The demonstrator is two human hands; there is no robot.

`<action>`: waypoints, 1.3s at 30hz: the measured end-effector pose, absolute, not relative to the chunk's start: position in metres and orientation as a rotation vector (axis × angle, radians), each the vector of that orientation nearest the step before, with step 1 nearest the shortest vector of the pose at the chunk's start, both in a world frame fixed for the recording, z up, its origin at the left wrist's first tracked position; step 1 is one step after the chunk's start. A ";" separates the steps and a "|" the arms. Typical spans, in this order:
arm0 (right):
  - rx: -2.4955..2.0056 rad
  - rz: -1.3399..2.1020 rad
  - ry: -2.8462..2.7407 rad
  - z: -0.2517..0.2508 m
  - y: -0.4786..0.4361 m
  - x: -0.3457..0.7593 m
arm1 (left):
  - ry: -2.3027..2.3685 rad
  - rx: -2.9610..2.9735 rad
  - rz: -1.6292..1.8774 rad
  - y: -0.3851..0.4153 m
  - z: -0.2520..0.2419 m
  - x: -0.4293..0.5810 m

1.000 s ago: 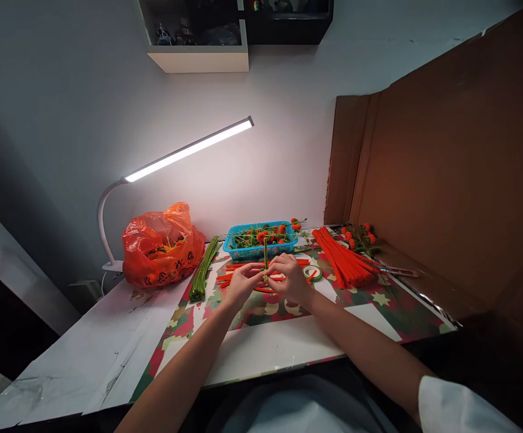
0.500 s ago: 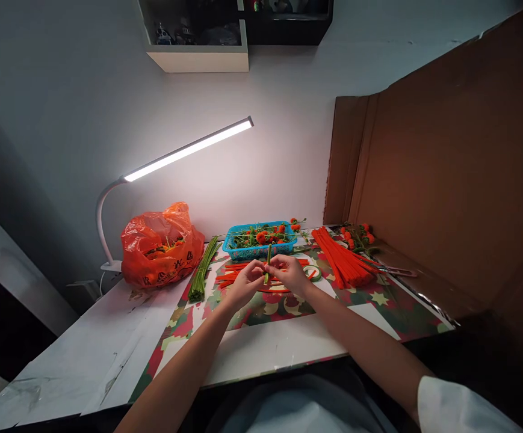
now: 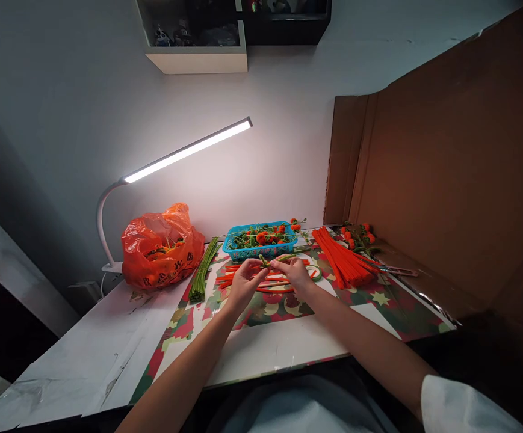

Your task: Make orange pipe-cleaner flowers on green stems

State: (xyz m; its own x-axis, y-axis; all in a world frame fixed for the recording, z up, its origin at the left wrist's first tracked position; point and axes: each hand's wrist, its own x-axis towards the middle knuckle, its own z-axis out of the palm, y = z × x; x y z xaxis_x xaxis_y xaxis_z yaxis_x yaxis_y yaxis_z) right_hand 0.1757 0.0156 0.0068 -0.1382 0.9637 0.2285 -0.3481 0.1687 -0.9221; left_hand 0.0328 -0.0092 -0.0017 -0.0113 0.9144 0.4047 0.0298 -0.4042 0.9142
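Observation:
My left hand (image 3: pixel 245 285) and my right hand (image 3: pixel 296 277) meet over the middle of the table, thumbs and fingertips pinched together. Between them they hold a green pipe cleaner (image 3: pixel 264 262), bent or twisted where the fingertips meet; part of it is covered by the fingers. Under the hands lie loose red pipe cleaners (image 3: pixel 227 278). A roll of green tape (image 3: pixel 316 274) rests just beyond the right hand. Behind, a blue basket (image 3: pixel 227 245) holds red-orange pompom flowers (image 3: pixel 261 239) on green stems.
A bundle of green pipe cleaners (image 3: pixel 203 273) lies left, beside an orange plastic bag (image 3: pixel 162 264). To the right are a red pipe cleaner bundle (image 3: pixel 342 258), more flowers (image 3: pixel 360 236) and pink-handled scissors (image 3: pixel 401 272). A lamp (image 3: pixel 189 150) reaches overhead; a cardboard panel (image 3: pixel 446 168) stands right.
The green pipe cleaner stood upright between the fingertips; now it is folded over and lies lower, more sideways. My right hand has turned slightly and my left fingers have spread a little.

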 end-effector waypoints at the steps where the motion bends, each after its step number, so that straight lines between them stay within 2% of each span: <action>1: -0.722 1.322 -1.183 0.008 0.014 0.176 | 0.999 1.510 1.507 -0.010 -0.001 0.034; 17: -0.546 1.180 -1.624 0.015 0.018 0.185 | 0.736 1.372 1.430 -0.006 0.005 0.021; 25: -0.523 1.330 -1.694 0.023 0.012 0.185 | 0.802 1.545 1.364 -0.009 0.008 0.018; 33: -0.606 1.007 -1.720 0.018 0.008 0.183 | 0.822 1.583 1.461 -0.006 0.008 0.019; 39: -0.623 1.065 -1.694 0.015 0.009 0.182 | 0.843 1.607 1.434 -0.009 0.008 0.023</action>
State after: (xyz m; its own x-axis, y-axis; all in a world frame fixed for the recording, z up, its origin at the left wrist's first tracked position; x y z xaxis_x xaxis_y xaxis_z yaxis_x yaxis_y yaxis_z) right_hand 0.1816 0.0093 0.0147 -0.3681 0.8007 0.4725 -0.0791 0.4794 -0.8740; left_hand 0.0226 -0.0090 0.0085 0.1333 0.8814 0.4531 -0.0327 -0.4530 0.8909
